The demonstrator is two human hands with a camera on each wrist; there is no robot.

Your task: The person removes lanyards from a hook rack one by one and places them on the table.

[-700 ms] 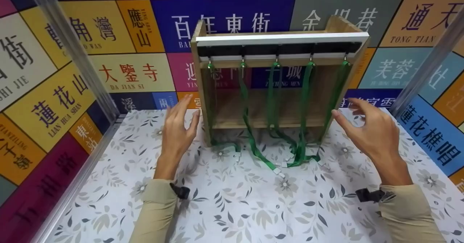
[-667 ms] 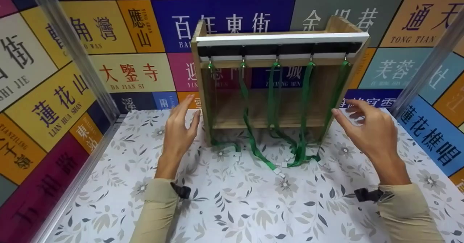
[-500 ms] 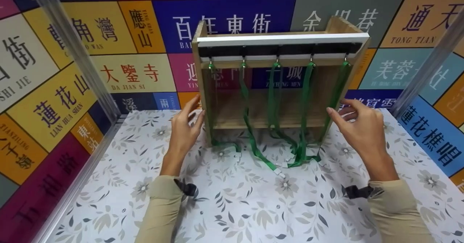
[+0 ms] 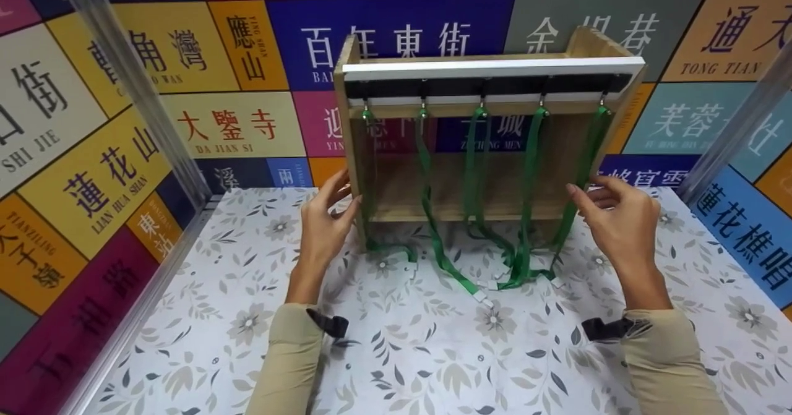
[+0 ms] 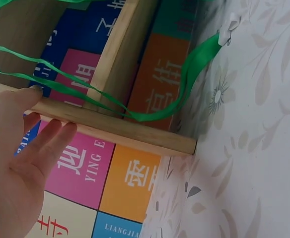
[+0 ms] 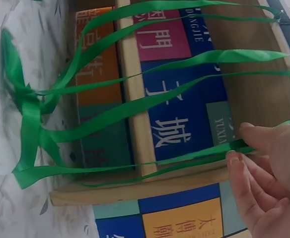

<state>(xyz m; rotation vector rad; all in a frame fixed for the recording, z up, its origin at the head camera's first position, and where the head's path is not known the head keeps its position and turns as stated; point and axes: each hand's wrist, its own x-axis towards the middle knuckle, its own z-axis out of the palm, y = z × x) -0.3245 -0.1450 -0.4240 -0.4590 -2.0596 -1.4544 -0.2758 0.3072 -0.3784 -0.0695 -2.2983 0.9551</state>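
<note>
A wooden rack (image 4: 408, 216) stands upright on the table, with a white and black strip (image 4: 455, 87) across its top front. Several green lanyards (image 4: 533, 167) hang from metal clips on that strip, their white-tipped ends lying on the cloth. My left hand (image 4: 325, 223) holds the rack's left side board, thumb at the front edge and fingers on the outer face, as the left wrist view shows. At the right side board, my right hand (image 4: 622, 223) has its thumb in front and curled fingers outside, beside the outermost lanyard. Whether that lanyard is caught too, I cannot tell.
A white floral cloth (image 4: 427, 365) covers the table. Behind the rack rises a wall of colourful lettered panels (image 4: 235, 124). Clear upright corner strips (image 4: 133, 87) run up at both sides. A black wrist strap (image 4: 328, 323) shows at each cuff.
Both hands have moved inward from beside the rack to its side boards, and their fingers have drawn closer to the thumbs. The rack and lanyards have shifted slightly rightward along with the whole view.
</note>
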